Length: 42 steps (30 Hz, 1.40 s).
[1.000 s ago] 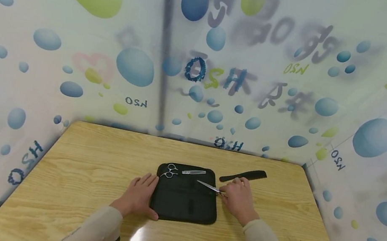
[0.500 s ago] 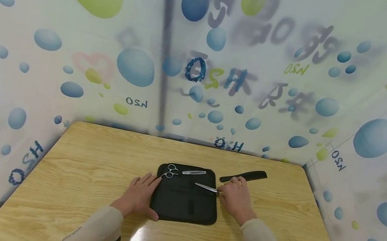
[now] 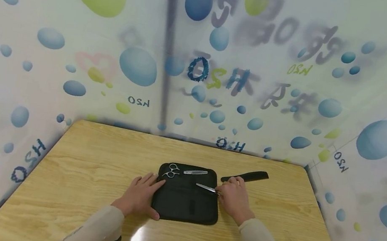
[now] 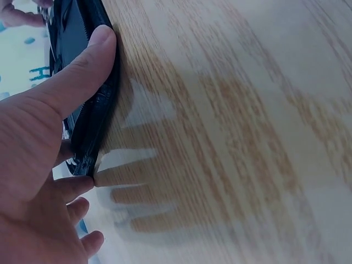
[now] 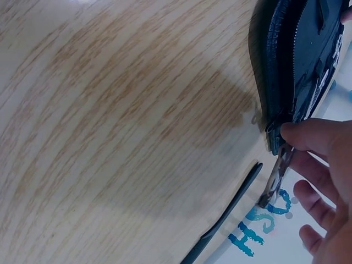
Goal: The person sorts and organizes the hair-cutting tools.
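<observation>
Basically, left hand (image 3: 140,197) spread at the black case (image 3: 179,203)'s left edge, right hand (image 3: 235,198) pinching scissors (image 3: 206,188), handles (image 5: 275,179) visible from right wrist, not head.

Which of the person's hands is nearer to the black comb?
Right. The right hand, pinching scissors, is close by the thin end of the black comb; the left hand rests at the left edge of the black case, farther away.

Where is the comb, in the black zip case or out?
Out: the comb lies on the wooden table, beside the zip case.
</observation>
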Available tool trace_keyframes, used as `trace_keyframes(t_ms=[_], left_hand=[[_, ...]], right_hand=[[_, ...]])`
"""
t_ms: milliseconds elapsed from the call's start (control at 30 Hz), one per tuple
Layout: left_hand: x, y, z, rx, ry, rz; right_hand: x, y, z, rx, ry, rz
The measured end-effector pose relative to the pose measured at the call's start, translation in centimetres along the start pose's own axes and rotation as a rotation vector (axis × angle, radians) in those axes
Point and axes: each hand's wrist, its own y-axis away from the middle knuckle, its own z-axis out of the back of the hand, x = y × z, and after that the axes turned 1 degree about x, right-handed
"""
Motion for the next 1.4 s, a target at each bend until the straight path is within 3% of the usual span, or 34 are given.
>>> trace_keyframes(t_ms=[1400], left_hand=[[0.1,0.1,-0.3,0.002,-0.006,0.018]], right_hand=[[0.8,-1.7,-1.4,-0.036,0.019,0.030]])
